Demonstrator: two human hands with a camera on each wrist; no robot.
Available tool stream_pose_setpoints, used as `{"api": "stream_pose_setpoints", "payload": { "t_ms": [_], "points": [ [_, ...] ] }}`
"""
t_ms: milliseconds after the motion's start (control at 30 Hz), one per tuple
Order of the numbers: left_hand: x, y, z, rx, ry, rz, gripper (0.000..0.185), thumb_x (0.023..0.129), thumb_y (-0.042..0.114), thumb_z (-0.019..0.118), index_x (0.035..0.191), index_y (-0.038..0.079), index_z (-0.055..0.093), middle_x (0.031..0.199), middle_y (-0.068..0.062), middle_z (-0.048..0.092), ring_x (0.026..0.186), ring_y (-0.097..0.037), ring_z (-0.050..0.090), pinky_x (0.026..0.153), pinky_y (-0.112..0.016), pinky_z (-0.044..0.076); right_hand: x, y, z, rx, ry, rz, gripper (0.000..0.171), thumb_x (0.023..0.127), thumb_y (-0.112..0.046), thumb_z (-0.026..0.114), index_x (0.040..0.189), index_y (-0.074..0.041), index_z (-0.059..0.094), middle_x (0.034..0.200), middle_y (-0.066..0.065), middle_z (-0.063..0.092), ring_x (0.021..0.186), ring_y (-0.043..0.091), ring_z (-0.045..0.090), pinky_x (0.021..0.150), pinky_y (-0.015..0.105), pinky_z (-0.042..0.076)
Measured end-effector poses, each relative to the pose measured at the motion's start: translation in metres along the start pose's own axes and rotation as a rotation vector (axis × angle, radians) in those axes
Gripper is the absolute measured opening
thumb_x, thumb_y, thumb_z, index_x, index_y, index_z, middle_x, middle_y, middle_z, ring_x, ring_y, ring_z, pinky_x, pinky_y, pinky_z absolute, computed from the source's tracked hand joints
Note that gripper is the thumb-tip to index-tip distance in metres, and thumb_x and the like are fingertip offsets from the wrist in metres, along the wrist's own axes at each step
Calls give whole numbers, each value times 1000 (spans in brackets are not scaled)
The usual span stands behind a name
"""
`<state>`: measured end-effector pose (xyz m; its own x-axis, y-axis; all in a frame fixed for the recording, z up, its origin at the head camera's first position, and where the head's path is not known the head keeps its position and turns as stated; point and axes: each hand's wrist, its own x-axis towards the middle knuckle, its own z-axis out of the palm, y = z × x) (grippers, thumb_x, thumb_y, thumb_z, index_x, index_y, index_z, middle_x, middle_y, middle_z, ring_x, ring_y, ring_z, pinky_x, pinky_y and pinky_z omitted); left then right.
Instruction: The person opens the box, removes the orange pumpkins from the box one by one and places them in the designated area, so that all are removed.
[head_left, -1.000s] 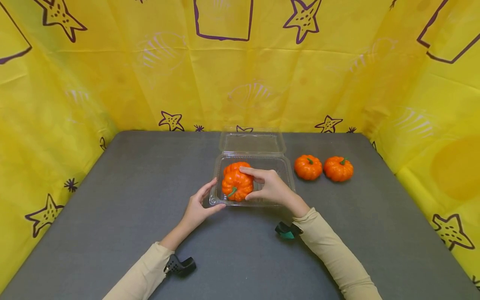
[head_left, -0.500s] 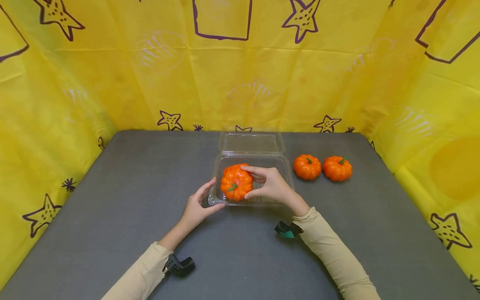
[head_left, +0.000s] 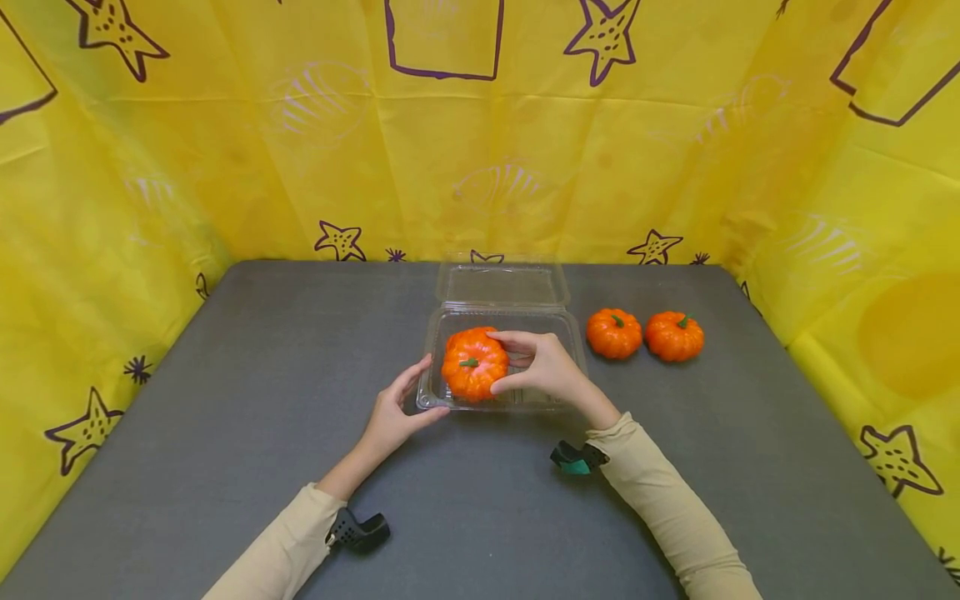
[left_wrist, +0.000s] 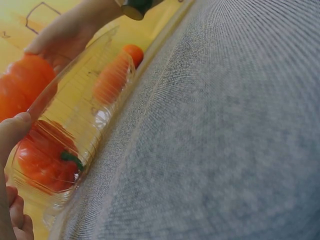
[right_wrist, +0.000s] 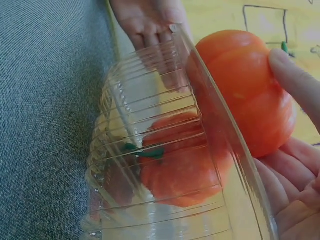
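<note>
My right hand [head_left: 542, 364] grips a small orange toy pumpkin [head_left: 475, 371] with a green stem, thumb at the near side and fingers at the far side. The stem faces up in the head view. Below it, inside an open clear plastic clamshell container [head_left: 573, 367], lies another toy pumpkin [right_wrist: 182, 160], seen through the wall in both wrist views and hidden from above. The held pumpkin [right_wrist: 245, 90] shows at the level of the container's rim. My left hand [head_left: 390, 417] holds the container's near left corner, with its thumb [left_wrist: 17, 127] at the rim.
Right of the container, two more toy pumpkins [head_left: 613, 334] [head_left: 675, 337] stand side by side on the grey table [head_left: 300, 350]. The container's hinged lid [head_left: 502, 285] leans back behind it. A yellow patterned cloth [head_left: 480, 150] surrounds the table's back and sides.
The held pumpkin has turned so that its stem, earlier toward the near edge, now faces up. It covers the pumpkin below, part of which showed earlier. The left hand stays at the corner.
</note>
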<state>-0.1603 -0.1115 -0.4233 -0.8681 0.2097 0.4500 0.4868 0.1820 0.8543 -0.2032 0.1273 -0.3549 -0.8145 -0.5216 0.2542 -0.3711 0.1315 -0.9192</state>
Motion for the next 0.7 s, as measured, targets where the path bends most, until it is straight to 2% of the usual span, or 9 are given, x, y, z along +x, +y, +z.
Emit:
{"api": "stream_pose_setpoints", "payload": {
  "t_ms": [333,533,700],
  "points": [
    [0,1,0,3,-1,7,66,66,-10,74,123,-14,42,129,-26,41,120,-34,37,97,-21,28,-1,-2,-1,-17,2,69,58,62,5,78,114,12,54,111,24,57,99,29,57,78,36,48],
    [0,2,-1,15,-5,-7,66,66,-9,74,124,-13,42,130,-24,40,121,-32,36,99,-34,28,-3,-4,-4,1,19,60,57,62,4,78,114,13,54,111,23,57,100,28,57,80,40,46],
    [0,3,-1,18,-5,-12,66,66,-9,74,124,-13,42,130,-25,40,121,-32,36,98,-40,27,-2,12,-11,36,21,51,57,63,3,78,115,9,55,112,19,58,100,26,57,81,34,47]
  ]
}}
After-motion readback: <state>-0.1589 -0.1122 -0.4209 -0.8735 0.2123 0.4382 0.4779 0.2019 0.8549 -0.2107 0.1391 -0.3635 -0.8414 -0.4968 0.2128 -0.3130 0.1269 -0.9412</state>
